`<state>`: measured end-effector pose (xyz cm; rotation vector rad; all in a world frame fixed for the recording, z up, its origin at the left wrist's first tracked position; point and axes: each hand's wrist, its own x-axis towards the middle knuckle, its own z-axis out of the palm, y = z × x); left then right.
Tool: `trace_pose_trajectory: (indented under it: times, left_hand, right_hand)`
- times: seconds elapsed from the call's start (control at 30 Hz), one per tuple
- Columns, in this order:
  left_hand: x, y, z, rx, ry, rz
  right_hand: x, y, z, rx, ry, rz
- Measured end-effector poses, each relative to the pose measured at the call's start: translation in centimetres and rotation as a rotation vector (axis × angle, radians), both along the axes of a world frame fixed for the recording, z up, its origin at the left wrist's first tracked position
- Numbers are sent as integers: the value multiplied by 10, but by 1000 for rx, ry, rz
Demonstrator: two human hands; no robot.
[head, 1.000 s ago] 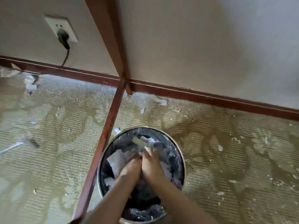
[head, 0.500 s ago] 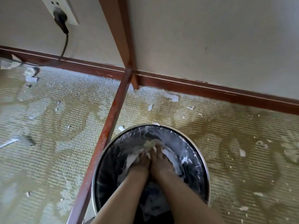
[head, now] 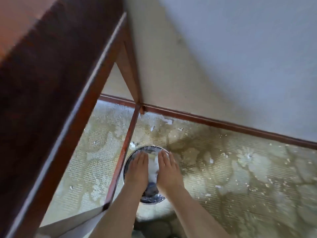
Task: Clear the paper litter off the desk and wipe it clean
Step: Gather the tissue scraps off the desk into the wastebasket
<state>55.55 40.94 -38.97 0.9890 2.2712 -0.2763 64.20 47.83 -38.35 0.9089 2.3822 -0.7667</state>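
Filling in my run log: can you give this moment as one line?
left hand: open, flat over bin | right hand: open, flat | white paper between hands, in bin | scraps on carpet

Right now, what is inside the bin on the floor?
In the bin, white paper shows between the left hand and right hand, over a dark liner. The hands cover the rest.

- Soft, diffuse daylight is falling on the wall (head: 223,48), which is fading from cream to a cooler grey at upper right.
- Motion blur is smearing the desk edge (head: 42,83) at left.
- Wide-angle distortion is bending the baseboard (head: 223,125) and wall edge.
- The carpet (head: 240,169) is showing faint sheen and mild softness.
- The frame's bottom edge is lying in dim shadow.
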Motion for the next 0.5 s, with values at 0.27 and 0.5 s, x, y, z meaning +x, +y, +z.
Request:
trace_pose_trajectory:
  times: [0.27,0.5]
  left_hand:
    - [-37,34,247,302,171,34]
    - [-78,-19,385,488,324,142]
  right_hand:
    - [-27,31,251,237,328,99]
    - [-70,11,398,377,546,174]
